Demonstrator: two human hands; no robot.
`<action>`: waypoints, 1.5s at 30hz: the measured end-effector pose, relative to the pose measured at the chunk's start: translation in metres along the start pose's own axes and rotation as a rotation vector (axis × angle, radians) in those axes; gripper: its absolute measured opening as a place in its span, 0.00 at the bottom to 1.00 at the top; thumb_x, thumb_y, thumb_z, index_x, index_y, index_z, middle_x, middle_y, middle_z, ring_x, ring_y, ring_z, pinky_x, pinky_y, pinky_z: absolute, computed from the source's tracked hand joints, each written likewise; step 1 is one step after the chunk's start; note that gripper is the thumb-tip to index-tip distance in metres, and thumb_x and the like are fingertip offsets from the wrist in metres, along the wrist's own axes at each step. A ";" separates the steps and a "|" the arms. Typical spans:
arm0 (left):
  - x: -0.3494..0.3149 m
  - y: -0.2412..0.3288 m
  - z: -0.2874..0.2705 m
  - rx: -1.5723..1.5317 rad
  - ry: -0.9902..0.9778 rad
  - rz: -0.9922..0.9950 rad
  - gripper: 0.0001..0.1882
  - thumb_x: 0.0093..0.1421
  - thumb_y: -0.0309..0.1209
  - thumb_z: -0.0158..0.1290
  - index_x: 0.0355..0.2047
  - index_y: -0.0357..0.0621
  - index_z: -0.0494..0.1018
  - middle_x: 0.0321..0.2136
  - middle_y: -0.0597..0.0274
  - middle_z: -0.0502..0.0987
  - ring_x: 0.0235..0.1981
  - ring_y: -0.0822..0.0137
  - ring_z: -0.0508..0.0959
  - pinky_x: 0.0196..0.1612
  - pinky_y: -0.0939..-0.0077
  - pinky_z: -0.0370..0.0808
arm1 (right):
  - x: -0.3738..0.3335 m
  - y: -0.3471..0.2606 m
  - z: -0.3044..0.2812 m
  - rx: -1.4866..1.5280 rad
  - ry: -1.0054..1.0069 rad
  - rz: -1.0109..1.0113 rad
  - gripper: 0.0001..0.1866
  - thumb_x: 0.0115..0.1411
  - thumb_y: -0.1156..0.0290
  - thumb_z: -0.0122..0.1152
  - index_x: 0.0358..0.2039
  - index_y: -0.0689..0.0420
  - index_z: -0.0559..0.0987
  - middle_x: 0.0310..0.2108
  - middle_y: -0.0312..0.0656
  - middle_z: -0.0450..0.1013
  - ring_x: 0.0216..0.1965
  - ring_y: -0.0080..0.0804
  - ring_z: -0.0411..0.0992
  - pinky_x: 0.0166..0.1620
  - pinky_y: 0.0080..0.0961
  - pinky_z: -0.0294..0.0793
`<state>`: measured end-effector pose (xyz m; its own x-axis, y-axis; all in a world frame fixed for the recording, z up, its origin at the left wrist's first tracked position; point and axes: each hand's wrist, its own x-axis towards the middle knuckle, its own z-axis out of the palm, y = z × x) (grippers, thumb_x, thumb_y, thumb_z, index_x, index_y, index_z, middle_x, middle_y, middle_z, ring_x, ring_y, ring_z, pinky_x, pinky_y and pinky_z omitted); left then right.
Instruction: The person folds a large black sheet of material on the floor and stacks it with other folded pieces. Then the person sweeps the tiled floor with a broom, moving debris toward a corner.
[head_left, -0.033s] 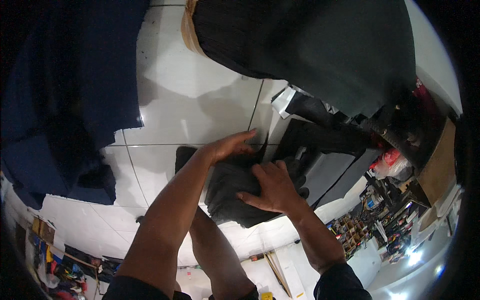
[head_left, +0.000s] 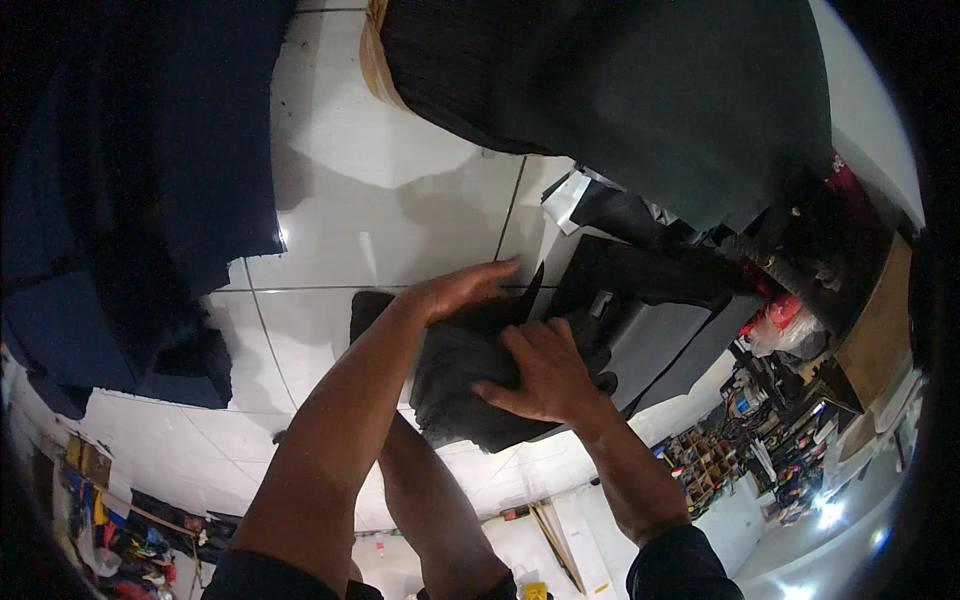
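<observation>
My left hand reaches across the far edge of a bundle of black cloth, its upper finger stretched to the right and its lower fingers in shadow. On top of the cloth rests my right hand, thumb and fingers spread. Just beyond the hands, a thin dark pointed piece sticks up; whether it is cloth or a blade I cannot tell. Folded black material and a grey sheet lie to the right of the bundle.
White floor tiles surround the work. Dark blue cloth covers the left side. A large dark stack of sheet material is at the far right. Plastic bags and a compartmented rack stand at the right.
My left hand has shifted very slightly to the right, and the dark pointed piece has moved slightly with it. My right hand stays on the cloth.
</observation>
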<state>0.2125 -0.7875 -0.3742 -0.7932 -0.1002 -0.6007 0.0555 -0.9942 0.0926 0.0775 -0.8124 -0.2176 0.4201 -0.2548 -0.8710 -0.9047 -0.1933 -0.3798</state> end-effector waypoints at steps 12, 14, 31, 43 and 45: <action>0.056 0.048 0.012 0.546 0.161 -0.113 0.58 0.42 0.78 0.36 0.61 0.43 0.58 0.61 0.39 0.55 0.62 0.45 0.55 0.62 0.48 0.49 | 0.047 0.004 0.003 0.136 0.185 -0.017 0.34 0.51 0.45 0.57 0.48 0.63 0.70 0.44 0.59 0.70 0.50 0.55 0.66 0.54 0.48 0.60; 0.064 0.050 0.015 0.440 0.123 -0.119 0.57 0.44 0.77 0.36 0.61 0.43 0.58 0.61 0.40 0.54 0.63 0.45 0.55 0.62 0.48 0.49 | 0.042 0.002 0.002 0.113 0.242 -0.061 0.34 0.51 0.45 0.56 0.47 0.63 0.70 0.44 0.59 0.70 0.50 0.55 0.66 0.54 0.48 0.60; -0.011 0.032 0.003 0.609 1.092 0.840 0.19 0.63 0.38 0.42 0.42 0.32 0.70 0.40 0.41 0.73 0.44 0.47 0.74 0.50 0.62 0.67 | 0.109 0.022 0.010 -0.038 0.026 0.161 0.39 0.58 0.34 0.35 0.55 0.55 0.67 0.49 0.52 0.70 0.52 0.46 0.67 0.56 0.44 0.57; 0.008 -0.061 -0.026 0.008 0.647 0.288 0.37 0.63 0.57 0.33 0.59 0.36 0.58 0.59 0.41 0.58 0.61 0.47 0.58 0.62 0.62 0.54 | 0.100 0.049 -0.005 0.123 0.091 0.452 0.40 0.57 0.33 0.39 0.44 0.60 0.77 0.45 0.55 0.72 0.50 0.46 0.69 0.54 0.40 0.64; 0.007 -0.049 -0.017 0.109 0.684 0.291 0.35 0.64 0.55 0.35 0.59 0.37 0.58 0.58 0.41 0.59 0.60 0.47 0.59 0.61 0.62 0.54 | 0.095 0.057 -0.007 0.235 0.166 0.340 0.38 0.58 0.35 0.41 0.45 0.60 0.76 0.45 0.54 0.72 0.49 0.46 0.69 0.53 0.39 0.66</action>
<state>0.2147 -0.7405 -0.3960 -0.2000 -0.3969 -0.8958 0.1166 -0.9174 0.3804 0.0667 -0.8547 -0.3196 0.0844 -0.4188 -0.9041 -0.9770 0.1437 -0.1578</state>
